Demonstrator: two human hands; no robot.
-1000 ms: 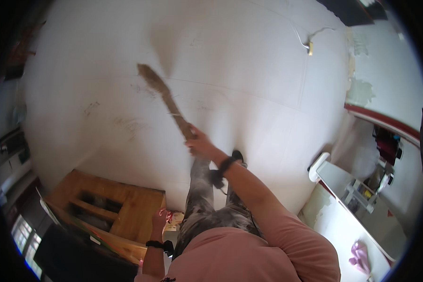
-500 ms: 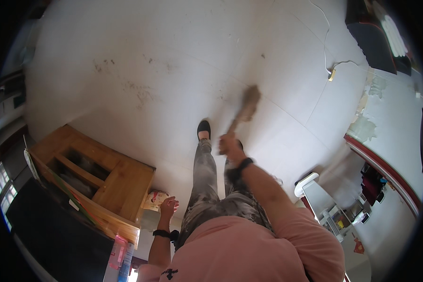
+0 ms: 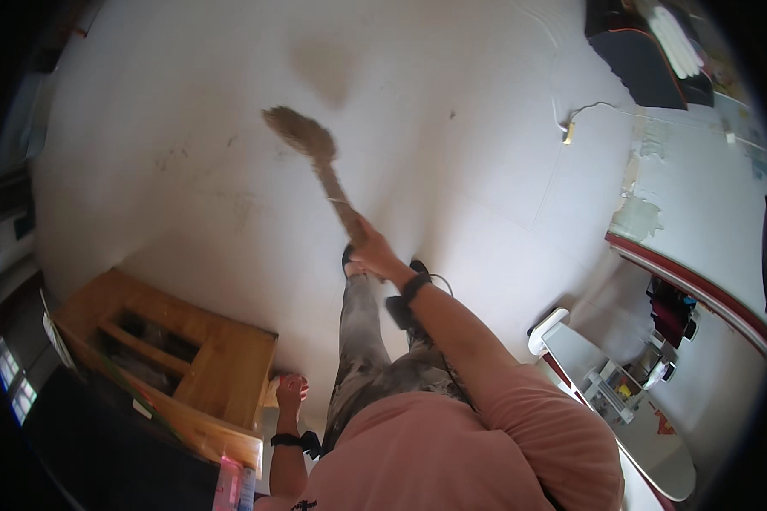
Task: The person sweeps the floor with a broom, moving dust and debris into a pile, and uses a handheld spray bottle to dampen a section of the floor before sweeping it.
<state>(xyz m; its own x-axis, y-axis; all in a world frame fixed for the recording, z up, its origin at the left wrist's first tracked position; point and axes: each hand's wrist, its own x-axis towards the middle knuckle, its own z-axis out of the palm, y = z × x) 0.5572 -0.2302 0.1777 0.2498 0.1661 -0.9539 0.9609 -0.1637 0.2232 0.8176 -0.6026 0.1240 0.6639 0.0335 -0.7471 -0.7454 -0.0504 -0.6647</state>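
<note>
A straw hand broom point(image 3: 331, 183) is in my right hand point(image 3: 373, 249), whose fingers are wrapped round the lower part of the handle. The broom's brown bristle head points up and to the left, over the pale floor point(image 3: 452, 187); whether it touches the floor I cannot tell. My left hand point(image 3: 290, 390) hangs at my left side, fingers loosely bent and holding nothing visible. It overlaps a red-and-white container point(image 3: 302, 387) beside the wooden cabinet point(image 3: 230, 358). Dark smudges point(image 3: 172, 159) mark the floor left of the bristles.
The cabinet's corner stands close to my left leg. A power strip point(image 3: 568, 133) with a white cable lies on the floor at the right. Farther right are a dark box-like object point(image 3: 639, 64), a red-edged threshold point(image 3: 690, 285) and a white-framed mirror point(image 3: 596, 383).
My right hand has swung the broom leftward, from pointing up and right to pointing up and left. My left hand has shifted slightly down and left in the view.
</note>
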